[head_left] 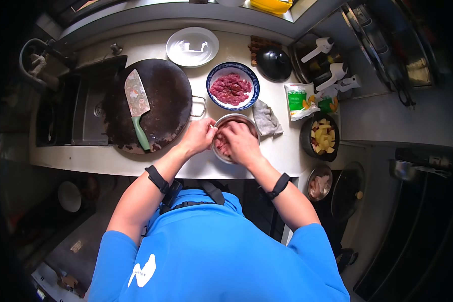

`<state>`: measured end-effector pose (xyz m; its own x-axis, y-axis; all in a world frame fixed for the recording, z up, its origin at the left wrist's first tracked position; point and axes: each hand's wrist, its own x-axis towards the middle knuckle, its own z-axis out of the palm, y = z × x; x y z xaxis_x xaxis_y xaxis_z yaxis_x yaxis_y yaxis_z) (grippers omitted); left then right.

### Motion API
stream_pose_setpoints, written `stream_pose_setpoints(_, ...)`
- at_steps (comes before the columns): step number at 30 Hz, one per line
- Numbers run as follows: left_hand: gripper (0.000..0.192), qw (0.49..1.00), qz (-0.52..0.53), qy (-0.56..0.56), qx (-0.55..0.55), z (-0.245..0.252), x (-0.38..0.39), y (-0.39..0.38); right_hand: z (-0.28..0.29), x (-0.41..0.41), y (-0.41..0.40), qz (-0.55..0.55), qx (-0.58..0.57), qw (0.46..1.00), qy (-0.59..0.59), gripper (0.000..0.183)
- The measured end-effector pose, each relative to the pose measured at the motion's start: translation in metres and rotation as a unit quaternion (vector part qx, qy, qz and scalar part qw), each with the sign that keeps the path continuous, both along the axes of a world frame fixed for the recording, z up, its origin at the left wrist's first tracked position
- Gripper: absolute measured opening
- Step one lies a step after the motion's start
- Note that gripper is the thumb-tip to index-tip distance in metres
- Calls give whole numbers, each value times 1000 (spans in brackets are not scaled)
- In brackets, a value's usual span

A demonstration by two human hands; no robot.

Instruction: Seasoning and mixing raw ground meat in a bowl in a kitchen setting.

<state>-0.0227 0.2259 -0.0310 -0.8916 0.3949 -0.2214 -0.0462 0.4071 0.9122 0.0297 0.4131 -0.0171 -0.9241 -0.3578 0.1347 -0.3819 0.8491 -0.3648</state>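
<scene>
A steel bowl (226, 161) of raw meat pieces (222, 144) stands near the counter's front edge. My left hand (199, 134) grips its rim on the left side, thumb toward the inside. Inside the bowl, my right hand (241, 141) reaches down into the meat with bent fingers; their tips are hidden, so I cannot tell whether they close on any. Just behind is a blue-rimmed bowl (211, 99) with redder sliced meat (231, 89). A crumpled grey cloth (267, 119) lies to the right of the steel bowl.
On the left, a cleaver with green handle (140, 134) lies on a round dark chopping board (162, 98) overlapping the sink (88, 113). A white plate (192, 47) stands behind. Rightward are a black lid (274, 63), a seasoning bag (300, 101), a pot of cut potatoes (324, 136) and a meat bowl (319, 182).
</scene>
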Motion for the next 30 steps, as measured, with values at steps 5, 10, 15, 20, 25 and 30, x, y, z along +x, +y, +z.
stream_pose_setpoints(5, 15, 999, 7, 48, 11, -14, 1, 6, -26, 26, 17, 65, 37, 981, -180, 25)
stream_pose_setpoints(10, 14, 999, -35, -37, 16, 7, -2, 5, -17, -8, 8, -34, 45, 998, 16, 16)
stream_pose_setpoints(15, 14, 999, -6, 49, 10, -12, 2, 3, -9, 20, 14, 73, 38, 966, -246, 18)
stream_pose_setpoints(20, 13, 996, -36, -74, 22, 8, -3, 4, -17, -6, 7, -67, 6, 998, -7, 17)
stream_pose_setpoints(25, 13, 998, -25, -45, 25, 6, 1, 7, -9, 27, 33, 57, 80, 964, -246, 20)
stream_pose_setpoints(30, 12, 996, -69, -51, 15, 7, -7, 0, -3, -1, 2, 26, -60, 996, -66, 12)
